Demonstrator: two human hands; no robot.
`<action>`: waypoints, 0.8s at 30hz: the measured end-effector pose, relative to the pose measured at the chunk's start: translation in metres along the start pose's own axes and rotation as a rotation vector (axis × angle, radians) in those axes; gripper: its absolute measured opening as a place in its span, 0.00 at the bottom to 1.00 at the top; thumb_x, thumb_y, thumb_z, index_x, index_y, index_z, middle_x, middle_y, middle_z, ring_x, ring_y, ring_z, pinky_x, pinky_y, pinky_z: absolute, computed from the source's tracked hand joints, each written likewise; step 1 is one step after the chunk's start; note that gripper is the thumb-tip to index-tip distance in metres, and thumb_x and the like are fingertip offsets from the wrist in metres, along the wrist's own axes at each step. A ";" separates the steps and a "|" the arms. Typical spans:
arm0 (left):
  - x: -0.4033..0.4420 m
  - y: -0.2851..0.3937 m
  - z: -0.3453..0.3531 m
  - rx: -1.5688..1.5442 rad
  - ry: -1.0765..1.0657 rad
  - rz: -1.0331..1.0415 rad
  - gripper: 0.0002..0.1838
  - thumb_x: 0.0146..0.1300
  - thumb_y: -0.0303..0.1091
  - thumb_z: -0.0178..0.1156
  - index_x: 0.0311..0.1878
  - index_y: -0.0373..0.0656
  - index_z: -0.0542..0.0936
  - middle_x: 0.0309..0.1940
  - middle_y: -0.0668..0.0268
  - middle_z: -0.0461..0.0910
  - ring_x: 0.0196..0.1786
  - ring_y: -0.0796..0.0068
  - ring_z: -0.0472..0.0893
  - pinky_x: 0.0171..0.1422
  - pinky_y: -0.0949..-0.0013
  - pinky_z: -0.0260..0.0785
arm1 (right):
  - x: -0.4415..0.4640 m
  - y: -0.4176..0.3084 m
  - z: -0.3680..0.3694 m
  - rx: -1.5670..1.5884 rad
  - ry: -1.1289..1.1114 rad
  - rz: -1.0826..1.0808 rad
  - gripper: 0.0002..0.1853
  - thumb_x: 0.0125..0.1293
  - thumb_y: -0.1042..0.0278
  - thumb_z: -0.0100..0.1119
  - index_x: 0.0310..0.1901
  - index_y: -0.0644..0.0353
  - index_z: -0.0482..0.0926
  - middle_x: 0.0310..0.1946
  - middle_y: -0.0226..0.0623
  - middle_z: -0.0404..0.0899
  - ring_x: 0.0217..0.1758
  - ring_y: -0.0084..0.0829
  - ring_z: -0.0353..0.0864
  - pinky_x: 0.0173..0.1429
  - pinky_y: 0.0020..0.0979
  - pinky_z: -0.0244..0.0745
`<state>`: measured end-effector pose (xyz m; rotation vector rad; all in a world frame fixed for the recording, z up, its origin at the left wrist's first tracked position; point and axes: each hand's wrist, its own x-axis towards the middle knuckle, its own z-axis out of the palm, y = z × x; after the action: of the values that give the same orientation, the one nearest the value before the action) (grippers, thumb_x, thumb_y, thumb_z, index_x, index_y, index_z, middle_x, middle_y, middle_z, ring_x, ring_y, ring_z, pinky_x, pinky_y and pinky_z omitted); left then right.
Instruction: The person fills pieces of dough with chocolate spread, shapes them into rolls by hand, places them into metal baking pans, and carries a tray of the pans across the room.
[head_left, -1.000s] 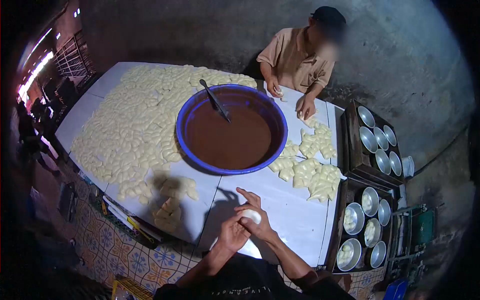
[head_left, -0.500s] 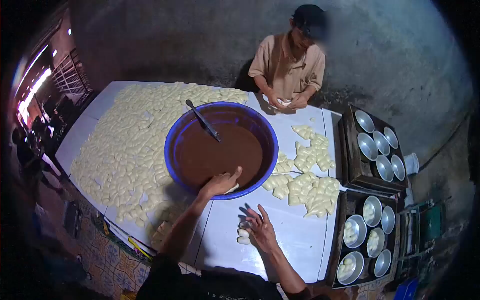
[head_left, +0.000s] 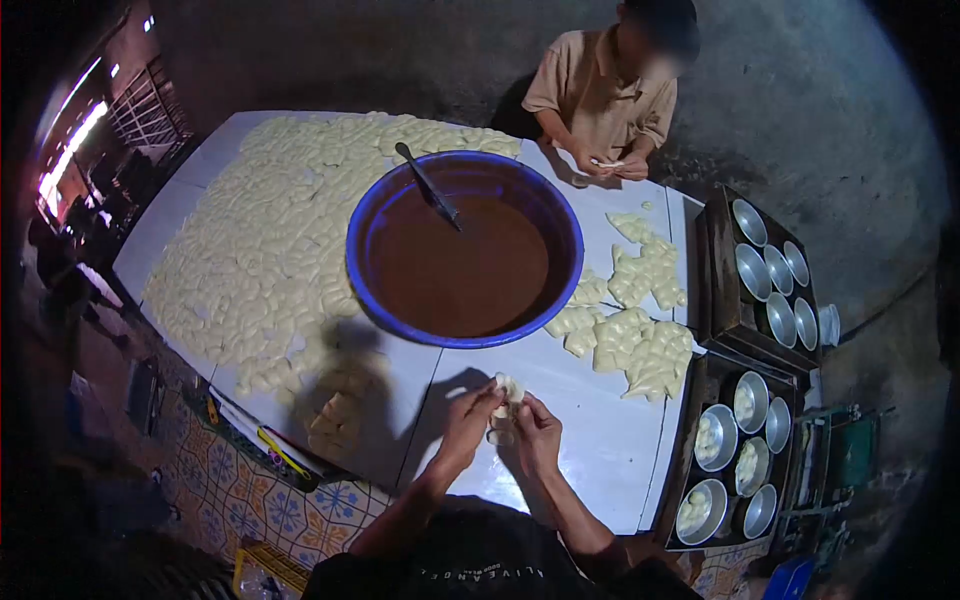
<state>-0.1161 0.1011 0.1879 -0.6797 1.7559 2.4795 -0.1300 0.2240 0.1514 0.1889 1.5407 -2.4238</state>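
Just in front of the basin, my left hand and my right hand are close together above the white table. A small pale piece of dough is pinched between the fingers of both. Beneath it, more small dough pieces lie on the table, partly hidden by my hands. Beyond them stands a wide blue basin containing a smooth brown filling. A dark-handled utensil leans inside the basin, its tip at the filling.
Many flattened dough pieces cover the table's left side; smaller dough sheets lie right of the basin. Wooden crates with round metal tins stand at right, some tins holding dough. Across the table, a person handles dough.
My left hand has come out of the basin toward me and met my right hand at the dough. The view has shifted, and the co-worker's hands have changed position.
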 end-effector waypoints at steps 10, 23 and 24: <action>-0.035 -0.019 -0.017 0.448 -0.185 0.346 0.15 0.59 0.20 0.63 0.50 0.33 0.80 0.41 0.61 0.76 0.41 0.73 0.80 0.43 0.74 0.74 | -0.015 -0.023 -0.023 -0.444 -0.187 -0.422 0.11 0.59 0.77 0.60 0.44 0.63 0.83 0.49 0.40 0.75 0.50 0.33 0.77 0.53 0.31 0.73; -0.038 -0.067 -0.017 0.304 -0.188 0.420 0.13 0.60 0.28 0.66 0.45 0.37 0.74 0.27 0.69 0.75 0.32 0.82 0.76 0.37 0.76 0.72 | -0.047 -0.003 -0.036 -0.745 -0.136 -0.202 0.31 0.64 0.77 0.58 0.69 0.55 0.63 0.42 0.33 0.76 0.44 0.24 0.75 0.43 0.24 0.70; -0.044 -0.051 -0.017 0.264 -0.293 0.331 0.23 0.59 0.22 0.65 0.56 0.39 0.68 0.31 0.68 0.73 0.34 0.81 0.77 0.38 0.75 0.72 | -0.044 -0.003 -0.041 -0.406 -0.313 -0.005 0.31 0.65 0.77 0.56 0.70 0.58 0.61 0.45 0.33 0.76 0.42 0.24 0.75 0.42 0.24 0.71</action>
<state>-0.0576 0.1141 0.1542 -0.0053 2.1549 2.3038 -0.0896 0.2687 0.1473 -0.2598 1.8269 -1.9674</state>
